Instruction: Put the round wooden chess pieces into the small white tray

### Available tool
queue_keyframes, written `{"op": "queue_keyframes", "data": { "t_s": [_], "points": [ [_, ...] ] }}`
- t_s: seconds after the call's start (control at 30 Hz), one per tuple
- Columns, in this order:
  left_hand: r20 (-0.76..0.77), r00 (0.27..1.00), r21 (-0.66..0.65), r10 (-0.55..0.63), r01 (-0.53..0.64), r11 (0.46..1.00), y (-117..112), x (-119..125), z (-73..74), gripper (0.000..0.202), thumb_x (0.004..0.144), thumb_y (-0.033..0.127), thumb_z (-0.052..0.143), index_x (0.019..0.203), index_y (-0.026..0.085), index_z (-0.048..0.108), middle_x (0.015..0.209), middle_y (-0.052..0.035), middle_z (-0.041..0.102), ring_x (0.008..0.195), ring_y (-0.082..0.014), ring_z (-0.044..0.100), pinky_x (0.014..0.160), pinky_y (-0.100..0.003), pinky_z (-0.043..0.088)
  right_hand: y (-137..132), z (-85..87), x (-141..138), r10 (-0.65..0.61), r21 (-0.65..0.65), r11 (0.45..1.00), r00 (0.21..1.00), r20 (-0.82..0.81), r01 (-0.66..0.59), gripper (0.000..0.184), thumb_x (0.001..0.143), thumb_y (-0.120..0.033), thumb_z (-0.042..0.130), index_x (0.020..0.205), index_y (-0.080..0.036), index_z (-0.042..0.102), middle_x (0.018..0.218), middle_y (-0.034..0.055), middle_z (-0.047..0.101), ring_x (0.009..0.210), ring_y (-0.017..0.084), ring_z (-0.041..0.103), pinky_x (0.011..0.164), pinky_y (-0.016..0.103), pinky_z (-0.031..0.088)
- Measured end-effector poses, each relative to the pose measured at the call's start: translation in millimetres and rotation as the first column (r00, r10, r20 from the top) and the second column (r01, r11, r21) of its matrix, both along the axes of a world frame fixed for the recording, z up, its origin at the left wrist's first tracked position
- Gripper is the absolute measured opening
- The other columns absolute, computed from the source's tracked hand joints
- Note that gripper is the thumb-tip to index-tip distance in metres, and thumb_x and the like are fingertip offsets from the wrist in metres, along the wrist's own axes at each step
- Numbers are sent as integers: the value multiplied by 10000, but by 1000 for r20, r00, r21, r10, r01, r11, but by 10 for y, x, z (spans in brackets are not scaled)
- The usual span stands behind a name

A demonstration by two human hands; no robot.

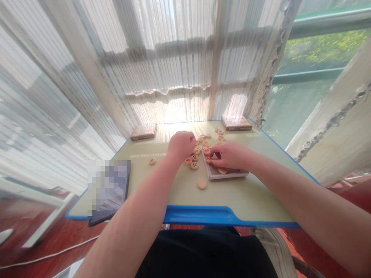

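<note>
Round wooden Chinese chess pieces with red or black characters lie in a loose cluster at the table's middle, among them a black-marked piece [194, 165]. My left hand [182, 146] is closed at the cluster's left side, its fingertips hidden behind the knuckles. Over a shallow open box [227, 177], my right hand [230, 155] pinches a red-marked chess piece [208, 160] between thumb and fingers at the box's left edge. Beneath that hand a plain-faced piece [222, 170] lies inside the box. Nearer to me, a blank-side-up piece [202, 183] rests on the table.
Two flat boxes stand at the far corners, a left box [143, 131] and a right box [236, 123]. One lone piece [152, 161] sits left of my left forearm. A dark tablet [123, 193] lies at the left edge of the blue-rimmed table [249, 200]. Sheer curtains [174, 69] hang behind.
</note>
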State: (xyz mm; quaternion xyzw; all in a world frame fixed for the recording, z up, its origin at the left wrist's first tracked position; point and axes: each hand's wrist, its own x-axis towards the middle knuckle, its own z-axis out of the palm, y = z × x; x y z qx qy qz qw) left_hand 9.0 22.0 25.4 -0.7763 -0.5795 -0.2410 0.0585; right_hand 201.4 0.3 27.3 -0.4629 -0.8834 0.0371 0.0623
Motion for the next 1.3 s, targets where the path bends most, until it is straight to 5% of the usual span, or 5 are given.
{"op": "queue_keyframes", "data": {
  "t_s": [0.33, 0.47, 0.63, 0.97, 1.3],
  "points": [
    [457, 872, -99, 175, -145, 984, 197, -293, -46, 372, 684, 74, 419, 884, 189, 711, 936, -23, 707, 823, -168, 627, 743, -273, 494, -108, 181, 54, -82, -16, 996, 991, 109, 85, 236, 729, -414, 507, 710, -238, 663, 718, 21, 673, 632, 166, 558, 495, 261, 299],
    [314, 927, -271, 206, -121, 955, 145, -304, 5, 249, 679, 182, 524, 839, 191, 715, 819, -33, 711, 711, -173, 626, 637, -261, 485, -110, 209, 73, -107, -47, 992, 979, 175, 116, 308, 683, -502, 543, 611, -221, 644, 617, 30, 645, 556, 163, 541, 456, 267, 282],
    [93, 983, -267, 161, -131, 955, 10, -166, 71, 235, 704, 343, 577, 840, 198, 702, 832, -48, 702, 734, -197, 627, 653, -280, 479, -126, 212, 84, -120, -110, 983, 967, 225, 148, 396, 623, -591, 571, 535, -208, 620, 556, 35, 623, 490, 153, 520, 433, 270, 275],
    [210, 951, -212, 227, -183, 960, 81, -242, 24, 235, 725, 304, 540, 855, 192, 699, 871, -64, 701, 798, -213, 632, 665, -286, 478, -147, 264, 54, -109, -149, 979, 978, 179, 136, 250, 680, -374, 510, 521, -208, 607, 550, 26, 612, 500, 145, 511, 432, 270, 289],
    [80, 967, -246, 240, -214, 945, 19, -170, 51, 229, 765, 310, 517, 877, 188, 676, 847, -65, 690, 783, -206, 622, 674, -284, 472, -27, 247, 150, -165, -224, 954, 973, 162, 199, 299, 717, -429, 482, 588, -194, 615, 641, 36, 626, 563, 158, 524, 474, 272, 297]
  ]
}}
